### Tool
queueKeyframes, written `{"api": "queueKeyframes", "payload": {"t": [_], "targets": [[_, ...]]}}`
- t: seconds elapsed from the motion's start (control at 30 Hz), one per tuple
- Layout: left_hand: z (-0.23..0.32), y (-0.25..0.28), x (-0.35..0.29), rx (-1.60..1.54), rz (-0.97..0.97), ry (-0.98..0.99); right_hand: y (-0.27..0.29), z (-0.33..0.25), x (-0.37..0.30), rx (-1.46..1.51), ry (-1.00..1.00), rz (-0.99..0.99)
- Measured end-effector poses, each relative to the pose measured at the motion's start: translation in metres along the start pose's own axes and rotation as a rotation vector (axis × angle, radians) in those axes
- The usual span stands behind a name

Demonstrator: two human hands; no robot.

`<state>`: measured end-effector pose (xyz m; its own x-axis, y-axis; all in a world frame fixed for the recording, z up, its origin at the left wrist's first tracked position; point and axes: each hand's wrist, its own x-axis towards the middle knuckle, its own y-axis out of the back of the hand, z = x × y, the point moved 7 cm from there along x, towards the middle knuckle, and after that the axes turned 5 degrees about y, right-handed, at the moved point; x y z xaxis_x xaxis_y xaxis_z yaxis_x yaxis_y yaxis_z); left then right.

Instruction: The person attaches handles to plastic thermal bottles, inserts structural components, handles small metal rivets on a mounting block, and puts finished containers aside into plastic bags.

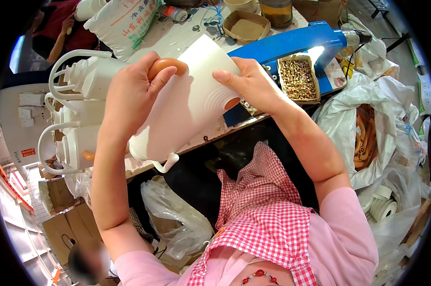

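Note:
A white plastic can [187,105] with a thin curved spout [167,163] lies tilted between my two hands, its spout end toward me. My left hand [134,88] is closed around an orange-brown handle [168,68] at the can's upper left side. My right hand [253,86] grips the can's far end, the thumb lying on the outside and the other fingers hidden. Near the stepped rings on the can's right side, a small orange-brown part [232,103] shows. Left of my left arm lie several similar white cans [89,114] with curved spouts.
A blue machine arm [291,40] reaches over the table at the right, beside a box of brass-coloured screws or rivets [299,78]. A white sack [368,102] holds several orange-brown handles [365,138]. A cardboard tray [246,26] sits behind. Another person [58,33] is at the upper left.

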<state>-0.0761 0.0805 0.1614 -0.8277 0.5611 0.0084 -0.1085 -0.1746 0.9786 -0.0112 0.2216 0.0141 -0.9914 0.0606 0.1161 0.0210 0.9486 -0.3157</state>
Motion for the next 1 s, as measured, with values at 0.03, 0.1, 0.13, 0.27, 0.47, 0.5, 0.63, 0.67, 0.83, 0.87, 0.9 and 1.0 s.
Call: {"api": "queueKeyframes", "payload": {"t": [0.03,0.1,0.13,0.27,0.47,0.5,0.63,0.67,0.83,0.87,0.9,1.0], "targets": [[0.001,-0.001,-0.001,0.027,0.000,-0.004,0.000,0.000,0.000,-0.002,-0.003,0.007],[0.002,-0.001,-0.002,0.059,-0.003,-0.006,0.000,-0.002,0.000,0.000,0.006,0.006],[0.001,-0.001,-0.002,0.067,0.004,-0.010,0.000,-0.002,0.000,-0.004,0.014,0.004],[0.002,-0.003,-0.001,0.082,0.010,-0.006,0.001,0.000,0.000,-0.019,0.011,0.012],[-0.002,-0.005,-0.001,0.101,0.014,-0.009,0.001,0.001,0.000,-0.037,0.016,0.023],[-0.003,-0.005,-0.001,0.101,0.014,-0.007,0.000,0.001,0.000,-0.029,0.019,0.024],[-0.003,-0.003,-0.003,0.096,0.024,0.003,-0.002,0.000,0.001,-0.030,0.020,0.025],[-0.003,-0.005,-0.003,0.089,0.016,0.017,0.000,0.000,0.000,-0.035,0.015,0.031],[0.002,-0.017,0.006,0.021,0.030,0.071,0.015,0.003,-0.004,-0.080,-0.064,0.043],[0.000,-0.017,0.003,-0.125,0.036,0.031,0.013,-0.001,-0.001,-0.130,-0.107,0.012],[0.005,-0.024,0.004,-0.153,-0.017,-0.012,0.017,-0.004,-0.007,-0.178,-0.109,0.013],[-0.014,-0.008,-0.001,0.007,-0.056,-0.035,0.006,-0.011,-0.007,-0.108,-0.053,0.002]]}}
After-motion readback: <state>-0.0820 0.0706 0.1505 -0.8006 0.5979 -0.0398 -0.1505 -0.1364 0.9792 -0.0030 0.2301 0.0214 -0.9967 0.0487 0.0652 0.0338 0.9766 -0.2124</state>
